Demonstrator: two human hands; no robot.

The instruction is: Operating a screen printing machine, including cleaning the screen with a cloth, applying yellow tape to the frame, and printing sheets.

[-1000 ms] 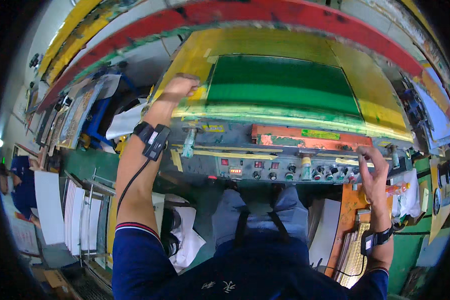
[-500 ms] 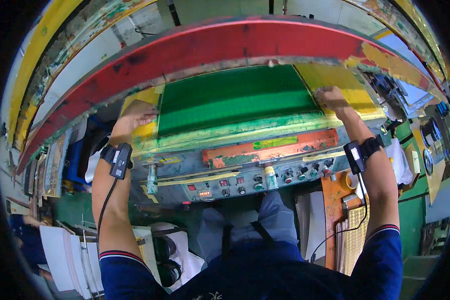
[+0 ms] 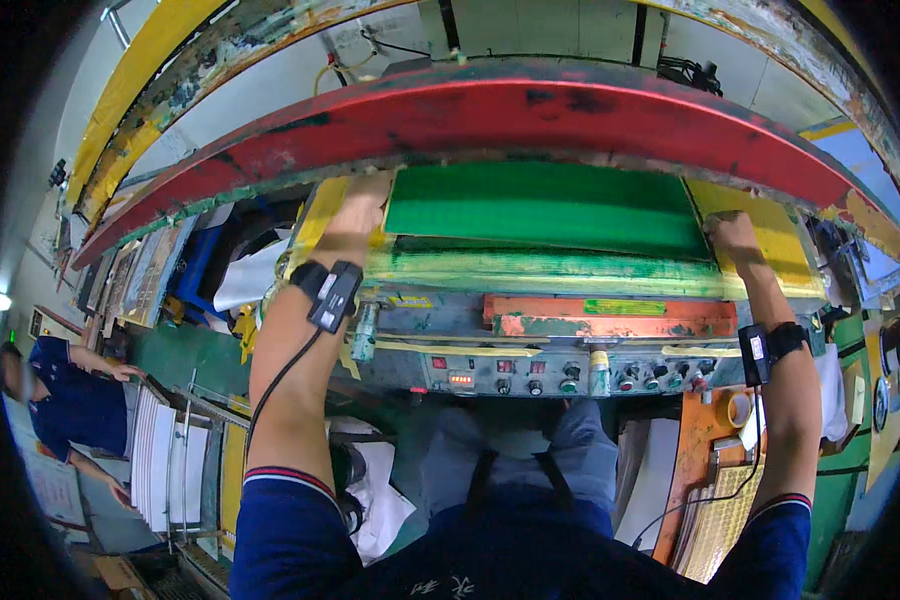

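A glossy green sheet (image 3: pixel 540 205) lies across the yellow-edged bed of a paint-stained machine, its far part hidden behind a red beam (image 3: pixel 490 120). My left hand (image 3: pixel 366 208) is closed at the sheet's left edge, its far side close under the beam and its fingertips partly hidden. At the opposite edge my right hand (image 3: pixel 733 232) is curled with its fingers against the sheet's border. Both hands appear to pinch the sheet. A green-and-yellow stained rail (image 3: pixel 540 272) runs along the near side of the bed, with a dark strip between it and the sheet.
An orange bar (image 3: pixel 610 320) and a control panel (image 3: pixel 530 372) with knobs face me. To the right stands an orange table (image 3: pixel 682 460) with a tape roll (image 3: pixel 733 408). Another person (image 3: pixel 80 395) stands at left beside a rack of white boards (image 3: pixel 165 465).
My left hand has moved farther away, nearer the red beam. The green sheet's near edge has shifted away from the rail, exposing a dark strip. My view has turned slightly left.
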